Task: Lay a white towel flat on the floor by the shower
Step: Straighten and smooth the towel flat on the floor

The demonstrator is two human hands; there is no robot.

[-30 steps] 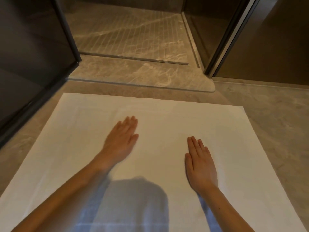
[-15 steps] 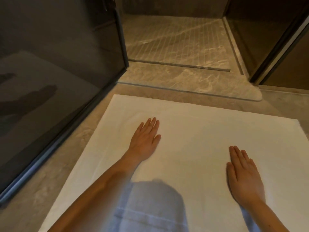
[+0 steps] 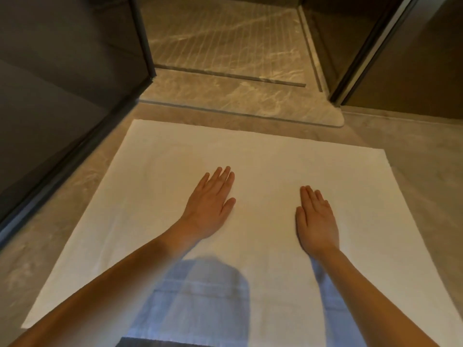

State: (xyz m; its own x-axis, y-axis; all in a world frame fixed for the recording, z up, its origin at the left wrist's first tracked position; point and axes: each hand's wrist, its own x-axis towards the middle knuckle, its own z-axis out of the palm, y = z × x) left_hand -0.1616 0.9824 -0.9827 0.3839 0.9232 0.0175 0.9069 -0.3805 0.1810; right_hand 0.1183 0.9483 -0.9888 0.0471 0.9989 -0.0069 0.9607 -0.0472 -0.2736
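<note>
A white towel lies spread flat on the beige stone floor, its far edge just short of the shower threshold. My left hand rests palm down on the towel's middle, fingers together and pointing away. My right hand lies palm down a little to the right, also flat with fingers together. Neither hand grips anything. A bluish shadow covers the towel's near part between my forearms.
A dark glass shower panel stands along the left, its frame running beside the towel's left edge. The marble shower floor with grooves lies ahead. A dark door frame and a brown wall stand at the right.
Both hands stay flat on the towel and have come a little closer together; the view has swung left, then partly back to the right.
</note>
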